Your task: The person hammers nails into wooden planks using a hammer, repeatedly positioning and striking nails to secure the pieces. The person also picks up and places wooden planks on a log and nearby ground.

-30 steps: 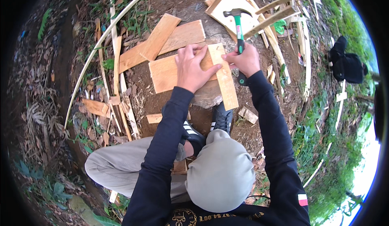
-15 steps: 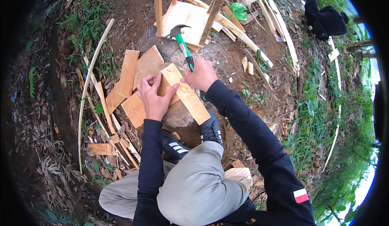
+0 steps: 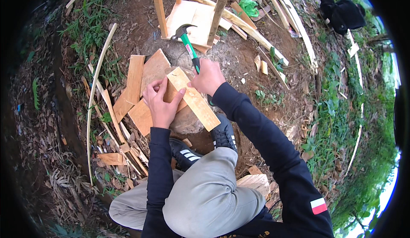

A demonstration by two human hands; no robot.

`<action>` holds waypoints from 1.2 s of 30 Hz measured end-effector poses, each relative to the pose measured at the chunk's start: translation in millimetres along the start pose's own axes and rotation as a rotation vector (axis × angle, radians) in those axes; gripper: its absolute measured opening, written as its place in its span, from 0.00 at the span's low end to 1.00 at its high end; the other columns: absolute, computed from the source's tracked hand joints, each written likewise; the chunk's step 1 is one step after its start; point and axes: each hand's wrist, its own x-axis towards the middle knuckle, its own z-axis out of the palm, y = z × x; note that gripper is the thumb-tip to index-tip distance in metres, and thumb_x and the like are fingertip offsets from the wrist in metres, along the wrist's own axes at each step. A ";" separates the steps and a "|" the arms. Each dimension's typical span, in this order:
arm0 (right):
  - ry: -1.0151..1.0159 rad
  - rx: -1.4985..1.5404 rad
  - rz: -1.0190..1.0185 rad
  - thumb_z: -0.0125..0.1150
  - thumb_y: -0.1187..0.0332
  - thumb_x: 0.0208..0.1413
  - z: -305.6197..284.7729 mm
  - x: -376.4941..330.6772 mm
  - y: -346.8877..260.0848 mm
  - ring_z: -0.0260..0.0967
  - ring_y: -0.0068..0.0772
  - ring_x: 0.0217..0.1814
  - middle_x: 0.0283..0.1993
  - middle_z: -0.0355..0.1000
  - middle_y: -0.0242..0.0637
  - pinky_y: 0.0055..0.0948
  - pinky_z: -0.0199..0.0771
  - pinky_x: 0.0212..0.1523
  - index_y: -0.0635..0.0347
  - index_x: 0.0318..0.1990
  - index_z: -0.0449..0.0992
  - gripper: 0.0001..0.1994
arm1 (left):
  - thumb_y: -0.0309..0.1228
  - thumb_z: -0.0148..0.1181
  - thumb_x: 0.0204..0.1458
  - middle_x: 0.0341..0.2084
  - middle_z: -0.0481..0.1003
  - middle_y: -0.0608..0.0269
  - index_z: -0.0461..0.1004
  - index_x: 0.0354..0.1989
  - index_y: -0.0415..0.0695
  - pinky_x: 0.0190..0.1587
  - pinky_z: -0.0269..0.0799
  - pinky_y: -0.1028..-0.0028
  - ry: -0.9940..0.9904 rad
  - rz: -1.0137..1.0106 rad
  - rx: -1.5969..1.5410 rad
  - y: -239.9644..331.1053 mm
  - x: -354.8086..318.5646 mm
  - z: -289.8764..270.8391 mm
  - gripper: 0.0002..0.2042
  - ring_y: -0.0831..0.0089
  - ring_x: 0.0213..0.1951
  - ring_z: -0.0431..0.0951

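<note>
Two loose boards at left on bare soil, flat, beside the stone. One plank laid diagonally across the stone. Left hand palm-down against the plank's left edge, fingers spread and pressing, not wrapped around it. Right hand at the plank's upper end, fist closed on one green-handled hammer, head raised toward the frame. Both sleeves dark, elbows bent.
</note>
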 end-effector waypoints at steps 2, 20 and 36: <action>0.017 0.003 -0.012 0.81 0.71 0.38 1.3 1.0 1.4 0.80 0.42 0.26 0.22 0.76 0.46 0.38 0.79 0.31 0.62 0.26 0.71 0.18 | 0.46 0.76 0.46 0.49 0.71 0.57 0.79 0.57 0.40 0.59 0.61 0.61 0.001 0.007 0.005 -0.2 -0.1 0.0 0.32 0.58 0.52 0.65; 0.070 -0.102 -0.052 0.80 0.71 0.37 3.8 1.1 4.7 0.80 0.35 0.24 0.23 0.76 0.42 0.34 0.80 0.29 0.62 0.26 0.68 0.19 | 0.45 0.76 0.45 0.47 0.71 0.57 0.82 0.56 0.49 0.58 0.62 0.58 0.017 0.032 -0.024 13.3 4.3 -9.1 0.28 0.57 0.52 0.68; 0.026 -0.197 -0.062 0.82 0.65 0.38 6.9 -2.9 0.2 0.79 0.57 0.42 0.35 0.79 0.53 0.47 0.79 0.47 0.65 0.35 0.74 0.22 | 0.27 0.76 0.43 0.33 0.81 0.55 0.84 0.44 0.38 0.40 0.77 0.68 0.159 -0.104 -0.234 25.3 18.8 10.6 0.18 0.65 0.30 0.80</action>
